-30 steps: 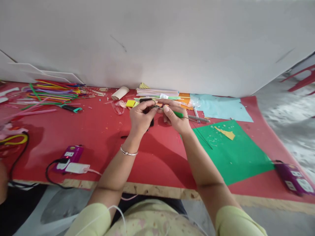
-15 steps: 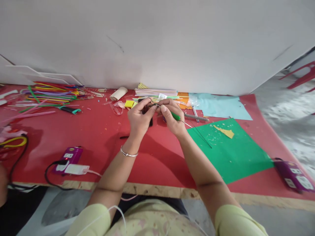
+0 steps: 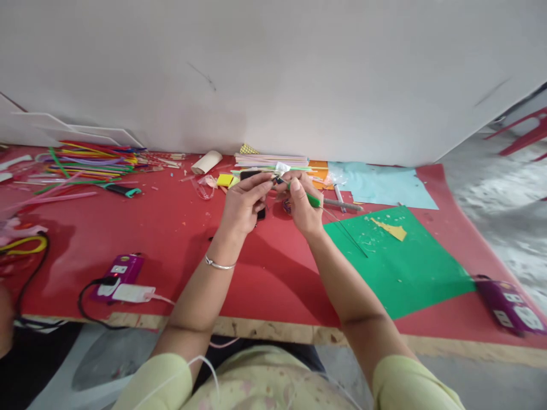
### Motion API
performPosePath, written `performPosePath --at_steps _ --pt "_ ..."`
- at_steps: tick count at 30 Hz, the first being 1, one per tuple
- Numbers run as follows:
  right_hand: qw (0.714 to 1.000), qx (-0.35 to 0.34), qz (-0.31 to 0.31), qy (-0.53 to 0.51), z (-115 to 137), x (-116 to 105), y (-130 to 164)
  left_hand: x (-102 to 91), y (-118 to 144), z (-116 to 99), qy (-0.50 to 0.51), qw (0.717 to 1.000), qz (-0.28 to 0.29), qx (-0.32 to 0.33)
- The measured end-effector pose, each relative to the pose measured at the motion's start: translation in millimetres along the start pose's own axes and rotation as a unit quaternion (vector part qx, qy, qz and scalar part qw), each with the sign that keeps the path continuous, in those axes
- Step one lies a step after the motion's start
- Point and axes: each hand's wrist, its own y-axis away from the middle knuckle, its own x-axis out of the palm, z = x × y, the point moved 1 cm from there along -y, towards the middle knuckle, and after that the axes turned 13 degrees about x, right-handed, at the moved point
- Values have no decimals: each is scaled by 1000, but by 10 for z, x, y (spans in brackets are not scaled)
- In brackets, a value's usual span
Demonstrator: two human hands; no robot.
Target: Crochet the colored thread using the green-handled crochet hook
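Note:
My right hand (image 3: 305, 208) is closed around a thin tool with a green handle (image 3: 313, 200); its exact kind is hard to make out. A narrow metal end points from the fingers toward my left hand (image 3: 243, 204). The left thumb and fingertips pinch a small dark piece (image 3: 277, 179), too small to name, right at the tool's tip. Both hands are raised over the red tabletop, fingertips almost meeting. Behind them a black phone-like object (image 3: 261, 214) is partly hidden by the left hand.
A green sheet (image 3: 410, 267) with a yellow scrap (image 3: 395, 230) lies to the right, beside light blue paper (image 3: 380, 185). Colourful pipe cleaners (image 3: 94, 162) and a box cutter (image 3: 122, 189) are on the left. Purple power strips (image 3: 123, 270) sit near the front edge. A cardboard tube (image 3: 207, 163) rests by the wall.
My fingertips have drawn slightly apart, showing the small dark piece between them. My right hand and the green handle shifted a little right; my left wrist moved slightly left.

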Motion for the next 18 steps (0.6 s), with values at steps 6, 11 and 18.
performPosePath --at_steps 6,11,18 --pt "988 85 33 -127 -92 22 -89 -84 -45 -87 32 997 32 -55" --pt "954 165 108 -225 -86 -5 -131 -150 -62 -164 2 994 75 -74" --pt "942 204 134 -229 -108 -46 -155 -182 -77 -199 -17 993 87 -76"
